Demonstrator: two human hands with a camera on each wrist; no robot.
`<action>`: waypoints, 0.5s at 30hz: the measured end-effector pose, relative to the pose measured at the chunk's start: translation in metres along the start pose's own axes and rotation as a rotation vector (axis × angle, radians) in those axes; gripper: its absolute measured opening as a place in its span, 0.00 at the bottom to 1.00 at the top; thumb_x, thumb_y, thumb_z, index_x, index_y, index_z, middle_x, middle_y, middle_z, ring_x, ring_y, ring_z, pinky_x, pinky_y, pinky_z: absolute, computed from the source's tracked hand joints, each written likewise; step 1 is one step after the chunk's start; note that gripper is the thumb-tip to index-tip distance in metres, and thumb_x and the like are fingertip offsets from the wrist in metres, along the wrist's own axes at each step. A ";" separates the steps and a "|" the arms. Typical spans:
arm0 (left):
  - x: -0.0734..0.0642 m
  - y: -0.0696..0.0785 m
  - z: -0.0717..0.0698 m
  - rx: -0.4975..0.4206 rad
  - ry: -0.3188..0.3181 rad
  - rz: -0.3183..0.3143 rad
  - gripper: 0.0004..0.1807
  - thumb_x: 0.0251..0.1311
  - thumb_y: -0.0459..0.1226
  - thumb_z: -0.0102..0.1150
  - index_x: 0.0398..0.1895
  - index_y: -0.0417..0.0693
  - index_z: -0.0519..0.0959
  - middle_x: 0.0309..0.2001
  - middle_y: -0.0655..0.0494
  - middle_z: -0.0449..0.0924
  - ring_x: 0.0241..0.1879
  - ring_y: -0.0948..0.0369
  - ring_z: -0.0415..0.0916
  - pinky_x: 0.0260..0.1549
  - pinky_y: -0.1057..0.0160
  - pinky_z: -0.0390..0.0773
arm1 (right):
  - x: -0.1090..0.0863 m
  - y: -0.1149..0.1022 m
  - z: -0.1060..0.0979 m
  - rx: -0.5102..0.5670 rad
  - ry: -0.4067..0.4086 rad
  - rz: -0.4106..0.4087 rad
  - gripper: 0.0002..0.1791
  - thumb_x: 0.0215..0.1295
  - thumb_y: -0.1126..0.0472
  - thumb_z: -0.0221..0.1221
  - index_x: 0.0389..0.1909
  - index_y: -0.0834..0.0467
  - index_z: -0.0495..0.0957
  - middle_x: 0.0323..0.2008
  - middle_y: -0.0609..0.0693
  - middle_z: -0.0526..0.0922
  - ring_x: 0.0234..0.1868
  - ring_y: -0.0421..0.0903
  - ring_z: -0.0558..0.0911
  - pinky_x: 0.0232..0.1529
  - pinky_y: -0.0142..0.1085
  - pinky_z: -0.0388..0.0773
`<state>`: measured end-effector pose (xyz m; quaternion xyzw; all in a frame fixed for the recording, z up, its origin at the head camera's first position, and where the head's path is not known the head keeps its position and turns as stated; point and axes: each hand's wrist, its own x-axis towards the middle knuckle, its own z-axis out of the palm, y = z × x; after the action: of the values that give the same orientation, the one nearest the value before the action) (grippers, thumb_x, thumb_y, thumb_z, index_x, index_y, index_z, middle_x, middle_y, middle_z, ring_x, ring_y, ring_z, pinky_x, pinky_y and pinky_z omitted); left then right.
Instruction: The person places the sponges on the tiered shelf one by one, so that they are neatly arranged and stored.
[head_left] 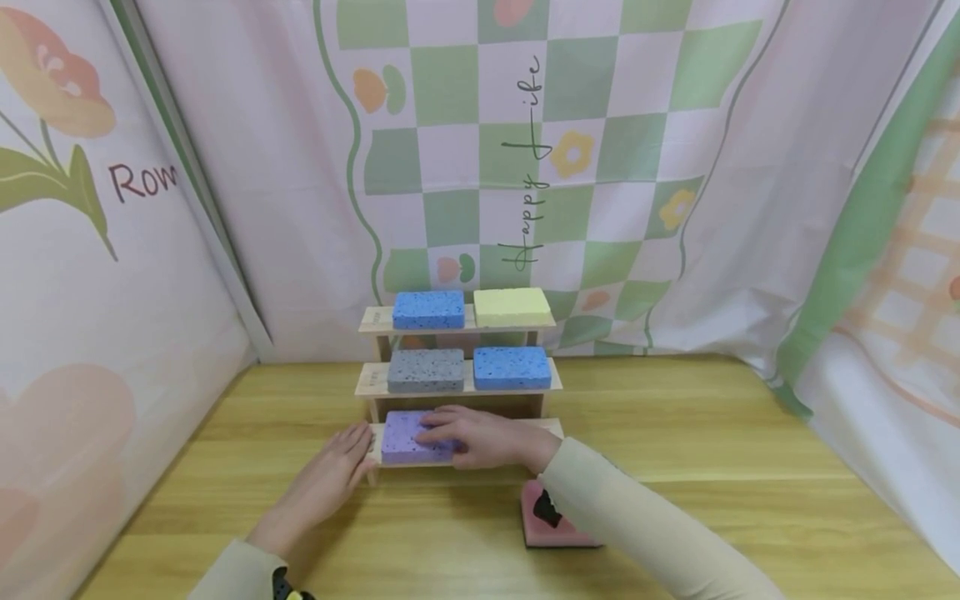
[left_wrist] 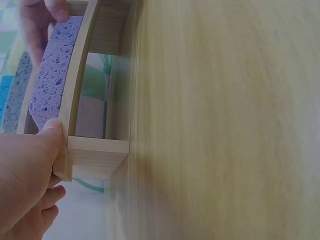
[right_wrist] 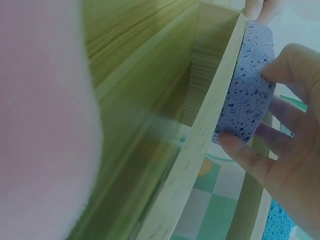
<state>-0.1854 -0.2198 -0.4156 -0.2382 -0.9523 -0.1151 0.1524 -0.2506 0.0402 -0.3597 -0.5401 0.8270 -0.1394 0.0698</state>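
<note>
A purple sponge [head_left: 400,437] lies on the left part of the lowest shelf of a three-tier wooden rack [head_left: 371,380]. My right hand [head_left: 480,437] holds the sponge at its right end, its fingers spread over the top and sides; in the right wrist view the fingertips touch the sponge [right_wrist: 247,80]. My left hand [head_left: 333,467] grips the left end of the same shelf. In the left wrist view the left thumb lies on top of the board, beside the purple sponge [left_wrist: 55,70], and the other fingers curl underneath.
On the middle shelf sit a grey sponge [head_left: 425,371] and a blue sponge [head_left: 512,368]. The top shelf bears another blue sponge [head_left: 428,309] and a yellow sponge [head_left: 512,307]. A pink block [head_left: 543,533] lies on the wooden table [head_left: 420,542], partly hidden by the right sleeve. Printed curtains hang behind.
</note>
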 end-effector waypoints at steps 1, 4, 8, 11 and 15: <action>0.000 0.000 0.000 0.000 -0.002 0.001 0.26 0.64 0.38 0.52 0.57 0.25 0.66 0.59 0.33 0.64 0.60 0.42 0.62 0.61 0.47 0.56 | 0.000 0.000 0.000 -0.001 0.003 -0.004 0.29 0.58 0.68 0.57 0.63 0.54 0.68 0.65 0.54 0.62 0.66 0.52 0.58 0.64 0.39 0.58; 0.000 0.000 0.000 0.000 -0.006 0.001 0.26 0.65 0.38 0.52 0.58 0.25 0.66 0.60 0.33 0.63 0.60 0.42 0.61 0.61 0.47 0.56 | -0.003 -0.001 0.000 -0.005 0.013 -0.018 0.29 0.57 0.68 0.57 0.63 0.54 0.68 0.65 0.54 0.62 0.66 0.52 0.58 0.64 0.39 0.58; 0.000 0.001 0.000 0.000 -0.001 0.007 0.26 0.64 0.38 0.52 0.57 0.25 0.66 0.60 0.33 0.63 0.60 0.42 0.61 0.61 0.47 0.56 | -0.008 -0.003 -0.001 -0.018 0.028 -0.033 0.29 0.57 0.67 0.56 0.62 0.53 0.69 0.65 0.54 0.62 0.66 0.52 0.58 0.64 0.39 0.58; 0.000 0.001 0.000 0.000 0.004 0.011 0.26 0.64 0.38 0.52 0.57 0.24 0.66 0.59 0.32 0.64 0.60 0.42 0.61 0.61 0.47 0.56 | -0.013 -0.005 -0.004 -0.020 0.044 -0.041 0.28 0.58 0.67 0.56 0.62 0.53 0.69 0.66 0.54 0.62 0.66 0.51 0.58 0.64 0.39 0.58; 0.000 0.001 -0.001 -0.002 0.002 0.007 0.26 0.64 0.38 0.52 0.57 0.24 0.66 0.59 0.32 0.63 0.60 0.42 0.61 0.61 0.47 0.56 | -0.024 -0.009 -0.008 -0.001 0.075 -0.051 0.26 0.60 0.66 0.56 0.61 0.54 0.70 0.65 0.54 0.62 0.66 0.51 0.58 0.63 0.40 0.60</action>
<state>-0.1846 -0.2193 -0.4151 -0.2415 -0.9512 -0.1157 0.1533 -0.2355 0.0599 -0.3506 -0.5555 0.8151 -0.1610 0.0349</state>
